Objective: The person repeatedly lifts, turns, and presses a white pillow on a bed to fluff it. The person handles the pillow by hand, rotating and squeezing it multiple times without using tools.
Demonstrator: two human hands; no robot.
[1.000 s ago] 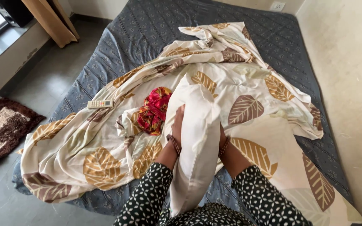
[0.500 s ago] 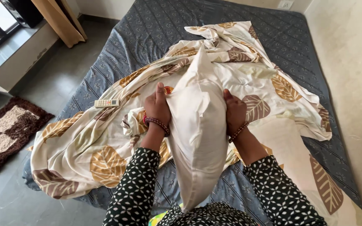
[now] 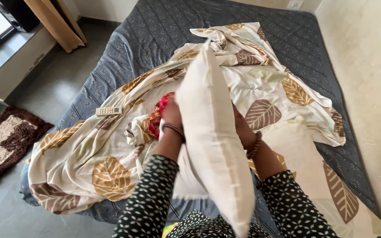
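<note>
Cream pillow (image 3: 210,132) held upright over the grey mattress (image 3: 155,26), left hand (image 3: 171,115) and right hand (image 3: 240,125) pressed against its sides — fingers hidden, exact grip unclear. Leaf-print sheet (image 3: 261,88) crumpled, not yet spread; red cloth (image 3: 160,110) and remote (image 3: 109,110) lying loose — much left.

The cream pillow (image 3: 212,141) hides most of both hands: only the back of the left hand (image 3: 171,115) shows at its left edge and a sliver of the right hand (image 3: 241,128) at its right, so neither grip can be made out. Its lower end is blurred. Left of the pillow, the red cloth (image 3: 158,115) is partly covered. The remote's (image 3: 108,110) buttons are too small to tell.
</note>
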